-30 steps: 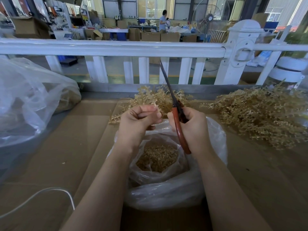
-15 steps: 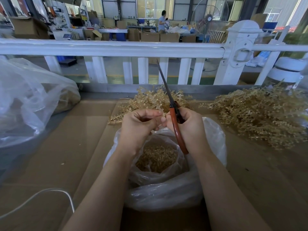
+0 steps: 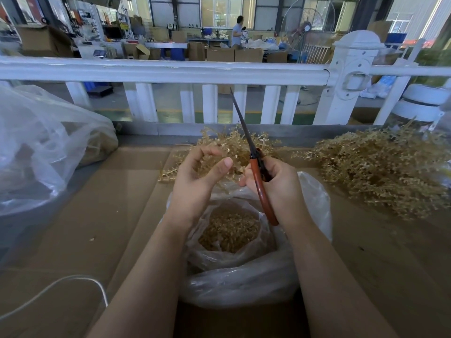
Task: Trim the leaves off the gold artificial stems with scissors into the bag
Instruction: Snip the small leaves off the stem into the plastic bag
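- Gripping the scissors (image 3: 253, 152), the right hand (image 3: 275, 186) wraps its fingers round the orange handle; the dark blades are together and point to 12 o'clock.
- Left hand (image 3: 197, 176): fingers loosely curled, thumb raised, nothing visibly held; it hovers over the bag's far rim. Whether its fingertips touch a stem cannot be told.
- Clear plastic bag (image 3: 244, 284): sits below both hands, mouth open, holding trimmed gold leaves (image 3: 229, 230).
- Gold artificial stems (image 3: 231, 145): a small heap lies at 12 o'clock of the hands, partly hidden behind them; a larger pile (image 3: 380, 172) lies at 3 o'clock, cut off by the frame edge.
- A second clear bag (image 3: 44, 147) at 9 o'clock is cut off; its contents are hard to make out.
- Writing: no legible brand or label; the background signs are too small to read.
- White railing (image 3: 170, 69) runs across at 12 o'clock.
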